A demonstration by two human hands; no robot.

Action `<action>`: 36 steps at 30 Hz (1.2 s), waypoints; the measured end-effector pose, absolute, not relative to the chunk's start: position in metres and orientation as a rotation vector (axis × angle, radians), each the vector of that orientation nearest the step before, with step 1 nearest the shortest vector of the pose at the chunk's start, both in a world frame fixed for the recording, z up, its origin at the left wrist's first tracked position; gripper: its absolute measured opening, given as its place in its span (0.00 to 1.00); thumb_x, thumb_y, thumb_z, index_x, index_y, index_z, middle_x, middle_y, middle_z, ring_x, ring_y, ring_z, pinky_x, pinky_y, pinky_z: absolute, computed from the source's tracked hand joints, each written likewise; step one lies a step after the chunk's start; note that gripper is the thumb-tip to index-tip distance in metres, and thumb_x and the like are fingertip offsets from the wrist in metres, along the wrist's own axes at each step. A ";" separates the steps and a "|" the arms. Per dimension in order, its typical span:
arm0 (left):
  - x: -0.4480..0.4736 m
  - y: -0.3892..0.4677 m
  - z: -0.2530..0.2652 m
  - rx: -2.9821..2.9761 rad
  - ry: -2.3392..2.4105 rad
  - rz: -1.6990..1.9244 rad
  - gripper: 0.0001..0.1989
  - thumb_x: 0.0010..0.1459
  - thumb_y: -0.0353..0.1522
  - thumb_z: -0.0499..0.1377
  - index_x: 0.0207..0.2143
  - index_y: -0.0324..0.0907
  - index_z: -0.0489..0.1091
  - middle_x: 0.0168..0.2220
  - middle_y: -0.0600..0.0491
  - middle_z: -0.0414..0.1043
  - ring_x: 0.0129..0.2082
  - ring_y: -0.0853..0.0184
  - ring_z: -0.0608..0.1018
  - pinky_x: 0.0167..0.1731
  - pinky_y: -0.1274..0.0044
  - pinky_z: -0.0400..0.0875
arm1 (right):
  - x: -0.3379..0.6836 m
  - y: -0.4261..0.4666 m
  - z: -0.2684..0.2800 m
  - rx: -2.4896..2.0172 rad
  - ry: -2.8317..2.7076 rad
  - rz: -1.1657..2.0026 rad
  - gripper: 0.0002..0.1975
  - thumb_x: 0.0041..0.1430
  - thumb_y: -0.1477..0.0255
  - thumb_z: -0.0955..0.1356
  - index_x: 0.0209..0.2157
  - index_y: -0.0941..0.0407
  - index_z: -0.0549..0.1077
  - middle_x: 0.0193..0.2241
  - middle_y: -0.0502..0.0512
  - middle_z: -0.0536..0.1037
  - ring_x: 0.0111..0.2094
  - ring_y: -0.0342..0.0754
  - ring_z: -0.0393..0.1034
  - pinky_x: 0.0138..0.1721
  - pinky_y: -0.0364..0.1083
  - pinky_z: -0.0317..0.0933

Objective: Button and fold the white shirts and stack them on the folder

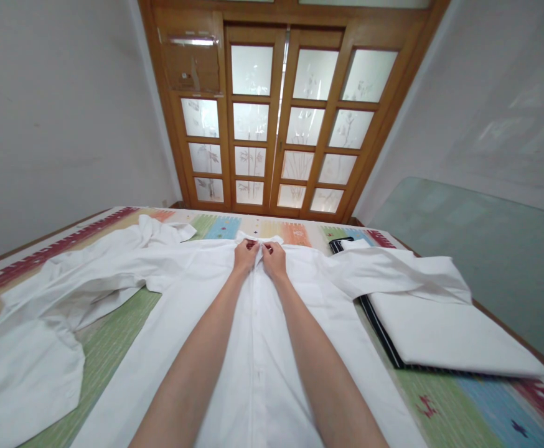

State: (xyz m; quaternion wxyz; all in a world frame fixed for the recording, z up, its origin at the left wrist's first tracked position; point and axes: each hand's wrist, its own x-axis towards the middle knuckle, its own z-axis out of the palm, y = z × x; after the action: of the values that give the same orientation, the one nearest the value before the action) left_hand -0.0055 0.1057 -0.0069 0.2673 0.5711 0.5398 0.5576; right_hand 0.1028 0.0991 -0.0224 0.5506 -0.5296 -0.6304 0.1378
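Observation:
A white button-front shirt (216, 311) lies spread out, front side up, its collar (272, 239) at the far end and its sleeves out to both sides. Just below the collar, my left hand (245, 256) pinches the top of the front placket. My right hand (274, 258) pinches the same spot from the other side, the fingertips of both hands nearly meeting. Whether a button is between the fingers is too small to see. Both forearms stretch over the shirt's body.
Another crumpled white garment (33, 361) lies at the left. On the right, the shirt's sleeve rests over folded white cloth (459, 336) with black striped fabric (384, 339) beneath. A patterned multicolored cover (468, 398) lies under everything. Wooden glass-paned doors (276, 124) stand beyond, and a glass panel (477, 249) leans at the right wall.

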 end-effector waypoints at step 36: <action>-0.002 0.104 -0.010 1.674 1.380 1.560 0.06 0.49 0.30 0.63 0.32 0.40 0.71 0.30 0.53 0.77 0.29 0.69 0.77 0.34 0.77 0.71 | 0.106 0.108 -0.024 -1.126 -1.416 0.560 0.16 0.54 0.76 0.57 0.28 0.55 0.76 0.33 0.54 0.79 0.39 0.47 0.70 0.46 0.45 0.61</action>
State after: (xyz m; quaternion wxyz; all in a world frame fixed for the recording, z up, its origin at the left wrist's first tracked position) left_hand -0.0021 0.1040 -0.0103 0.2325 0.6094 0.5022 0.5677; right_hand 0.1058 0.1075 -0.0243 0.5841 -0.4827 -0.6069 0.2398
